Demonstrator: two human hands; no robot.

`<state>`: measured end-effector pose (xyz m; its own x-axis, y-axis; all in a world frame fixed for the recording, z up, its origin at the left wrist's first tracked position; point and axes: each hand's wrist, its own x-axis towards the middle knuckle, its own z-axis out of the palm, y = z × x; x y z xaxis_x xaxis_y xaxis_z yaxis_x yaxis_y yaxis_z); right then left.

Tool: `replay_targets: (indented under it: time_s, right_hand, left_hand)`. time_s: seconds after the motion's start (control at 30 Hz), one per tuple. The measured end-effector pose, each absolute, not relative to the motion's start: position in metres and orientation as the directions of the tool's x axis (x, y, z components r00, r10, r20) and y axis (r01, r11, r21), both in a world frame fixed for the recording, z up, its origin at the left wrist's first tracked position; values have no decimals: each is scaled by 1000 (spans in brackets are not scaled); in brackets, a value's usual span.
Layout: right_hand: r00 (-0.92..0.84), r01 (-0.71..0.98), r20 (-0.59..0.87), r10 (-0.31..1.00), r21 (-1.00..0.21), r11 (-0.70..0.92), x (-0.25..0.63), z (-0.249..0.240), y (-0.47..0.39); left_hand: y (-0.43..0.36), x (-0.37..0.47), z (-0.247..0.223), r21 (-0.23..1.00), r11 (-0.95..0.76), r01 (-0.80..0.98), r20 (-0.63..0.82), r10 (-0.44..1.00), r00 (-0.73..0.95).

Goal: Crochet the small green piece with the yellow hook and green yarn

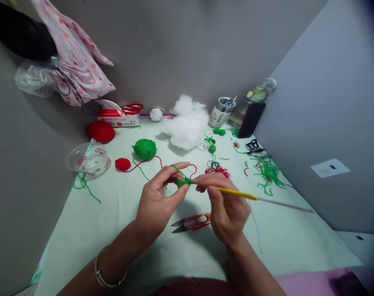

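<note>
My left hand [158, 198] pinches a small green crochet piece [183, 181] between thumb and fingers, and green yarn runs over its raised index finger. In my right hand [229, 205] is a crochet hook [238, 193] with a yellow grip and a long metal shaft pointing right. The hook's working tip meets the green piece and is hidden by fingers and yarn. Below the hands lie orange-handled thread snips [191, 223]. Beyond my left hand sit a green yarn ball [145, 149] and a small red yarn ball [123, 164].
White stuffing [187, 125] is heaped at the back, beside a pen cup [222, 112], a bottle [256, 93] and a leaning phone [251, 120]. Green yarn scraps [270, 172] lie right, near black scissors [254, 146]. Left are a clear bowl [89, 160] and a tissue box [119, 118].
</note>
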<state>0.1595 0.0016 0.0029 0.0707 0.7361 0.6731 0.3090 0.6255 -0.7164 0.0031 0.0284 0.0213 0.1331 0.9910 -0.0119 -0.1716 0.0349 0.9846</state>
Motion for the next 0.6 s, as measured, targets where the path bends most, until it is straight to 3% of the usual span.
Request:
replay_targets:
  time_s: [0.1,0.2,0.3,0.4,0.47,0.6]
  right_hand:
    - [-41,565,772,634,-505,653,156,-2,-2]
    - [-55,665,811,582,-406,627,155,-4,-4]
    - [132,464,755,642,-620,633,157,1,-1]
    - [273,139,583,765,-811,569,160,7,5]
    - [245,10,503,829,-856,517,160,8,8]
    - [186,-52,441,878,-888,457,158,2,9]
  left_hand:
    - [25,8,20,949,104,-299,-68,989,128]
    - [26,7,18,803,345,-487,-191,922,338]
    - [30,2,18,667,503,-549,-255,847,466]
    - [34,-2,20,667,484,-566,-240,859,452]
    - [35,-2,20,707,456,-541,-206,864,458]
    - [34,2,20,798,365,-480,-157,895,418]
